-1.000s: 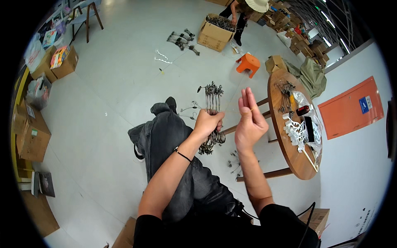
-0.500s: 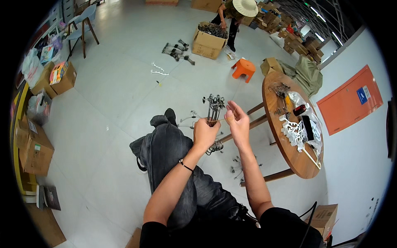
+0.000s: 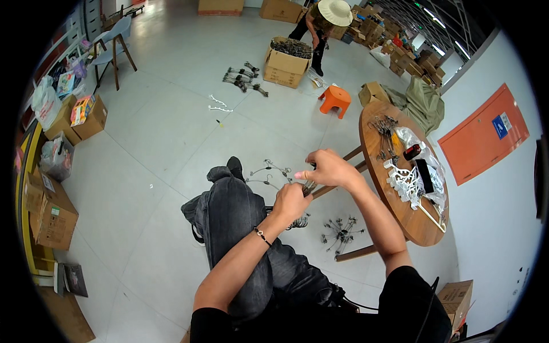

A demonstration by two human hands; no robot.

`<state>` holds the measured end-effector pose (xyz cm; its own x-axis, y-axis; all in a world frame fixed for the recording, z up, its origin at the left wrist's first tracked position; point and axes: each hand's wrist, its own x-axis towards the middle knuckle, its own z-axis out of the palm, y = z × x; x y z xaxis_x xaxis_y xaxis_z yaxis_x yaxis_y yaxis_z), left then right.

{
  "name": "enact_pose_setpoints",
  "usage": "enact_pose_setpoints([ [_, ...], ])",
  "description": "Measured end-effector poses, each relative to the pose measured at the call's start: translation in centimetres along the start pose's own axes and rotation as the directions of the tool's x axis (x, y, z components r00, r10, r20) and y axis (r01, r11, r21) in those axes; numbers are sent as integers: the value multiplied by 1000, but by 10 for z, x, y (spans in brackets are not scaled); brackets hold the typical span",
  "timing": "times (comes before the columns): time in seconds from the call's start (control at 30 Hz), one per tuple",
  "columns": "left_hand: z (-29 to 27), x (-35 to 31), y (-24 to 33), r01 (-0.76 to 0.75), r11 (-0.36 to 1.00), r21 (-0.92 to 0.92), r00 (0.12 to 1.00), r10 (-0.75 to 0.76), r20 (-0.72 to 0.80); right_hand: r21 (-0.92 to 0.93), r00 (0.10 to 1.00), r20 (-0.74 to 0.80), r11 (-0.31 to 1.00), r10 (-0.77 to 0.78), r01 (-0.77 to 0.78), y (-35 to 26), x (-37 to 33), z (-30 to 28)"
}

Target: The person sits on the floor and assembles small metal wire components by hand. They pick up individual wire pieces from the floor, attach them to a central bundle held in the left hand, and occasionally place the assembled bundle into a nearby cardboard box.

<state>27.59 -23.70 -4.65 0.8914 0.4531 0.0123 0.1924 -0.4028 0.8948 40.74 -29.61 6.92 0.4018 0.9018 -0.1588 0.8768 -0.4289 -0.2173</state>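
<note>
My left hand [image 3: 291, 202] is closed round a bundle of dark clip hangers [image 3: 309, 187] above my right knee side. Metal hooks [image 3: 298, 222] of the bundle stick out below that hand. My right hand [image 3: 333, 170] bends over the bundle's upper end, its thumb and fingers curled close to it; what they pinch is hidden. On the floor beyond my hands lie loose clip hangers [image 3: 267, 182], apart from one another. Another dark heap of clip hangers [image 3: 341, 233] rests beside the table leg.
A round wooden table [image 3: 374, 128] at right carries hangers, white plastic parts [image 3: 405, 182] and a dark red can [image 3: 412, 152]. Ahead are an orange stool [image 3: 335, 100], hanger bundles [image 3: 243, 78] and a full carton [image 3: 284, 74], where a person in a hat [image 3: 335, 12] bends over.
My right hand has turned palm-down and moved over the bundle's end. The thin band earlier stretched between my hands no longer shows. The bundle has tilted rightward, and my left hand has lowered.
</note>
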Motion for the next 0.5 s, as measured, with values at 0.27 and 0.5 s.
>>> enact_pose_setpoints([
  [0.27,11,-5,-7,-110,990,91,983,95,157,147,578,816,974,-21,-171,33,40,-6],
  [0.5,-11,-4,6,-319,946,-52,925,323,201,526,520,838,494,-165,-692,83,20,13],
])
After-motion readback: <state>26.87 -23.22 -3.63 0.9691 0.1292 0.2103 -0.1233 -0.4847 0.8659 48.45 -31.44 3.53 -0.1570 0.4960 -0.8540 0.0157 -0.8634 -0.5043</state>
